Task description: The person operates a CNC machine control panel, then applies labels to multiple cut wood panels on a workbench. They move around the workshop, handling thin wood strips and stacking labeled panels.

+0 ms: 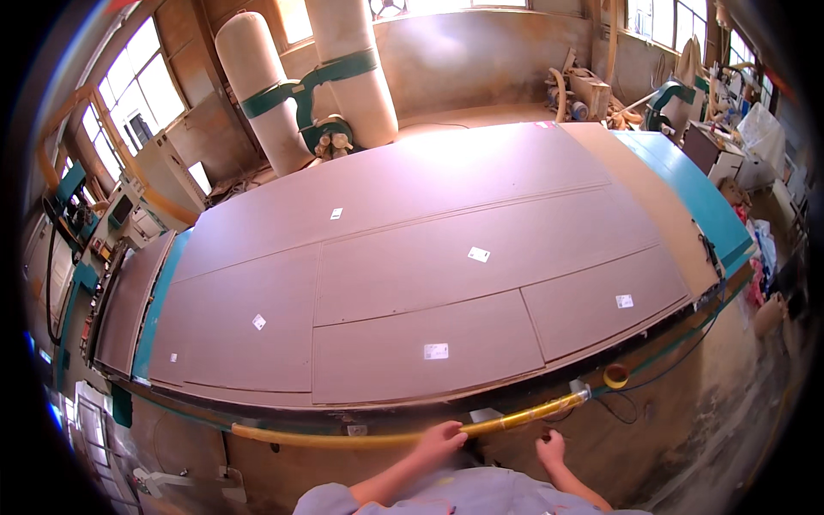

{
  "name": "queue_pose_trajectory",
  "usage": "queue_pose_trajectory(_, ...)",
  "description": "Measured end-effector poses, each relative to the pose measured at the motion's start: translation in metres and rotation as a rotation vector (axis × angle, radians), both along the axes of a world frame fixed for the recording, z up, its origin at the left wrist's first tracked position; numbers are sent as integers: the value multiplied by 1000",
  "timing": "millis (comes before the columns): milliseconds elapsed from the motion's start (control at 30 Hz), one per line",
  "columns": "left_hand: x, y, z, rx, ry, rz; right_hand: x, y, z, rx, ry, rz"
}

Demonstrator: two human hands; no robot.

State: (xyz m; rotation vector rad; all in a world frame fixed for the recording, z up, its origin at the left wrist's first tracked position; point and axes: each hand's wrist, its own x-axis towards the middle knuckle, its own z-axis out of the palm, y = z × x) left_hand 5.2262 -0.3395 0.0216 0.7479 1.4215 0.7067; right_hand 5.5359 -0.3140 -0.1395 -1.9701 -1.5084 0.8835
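A large brown panel (pixel 412 257), cut by thin seam lines into several rectangles, lies flat on the machine bed. White labels (pixel 436 351) are stuck on the pieces. Along the bed's front edge runs a yellow bar (pixel 343 440), shinier toward its right end. My left hand (pixel 439 442) overlaps this bar near its middle, fingers loosely bent and pointing right; whether they touch it I cannot tell. My right hand (pixel 551 448) hangs just below the bar, its fingers loosely curled and slightly apart, with nothing seen in them. Both hands are small in view.
A roll of yellow tape (pixel 615 375) sits at the bar's right end, beside a dark cable (pixel 631 412). Teal end sections (pixel 687 189) flank the bed. Behind it stand tall dust-collector bags (pixel 257 86). Clutter and plastic bags (pixel 764 249) lie at the right.
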Motion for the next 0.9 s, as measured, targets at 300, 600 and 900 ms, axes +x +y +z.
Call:
queue_pose_trajectory(300,89,88,-13,101,134,-83,207,75,60,322,71,-454)
queue_pose_trajectory(600,186,131,-41,-8,-36,484,378,342,117,365,-12,-264)
queue_pose_trajectory(900,197,160,-58,-94,-112,1209,482,509,85,160,-499,271)
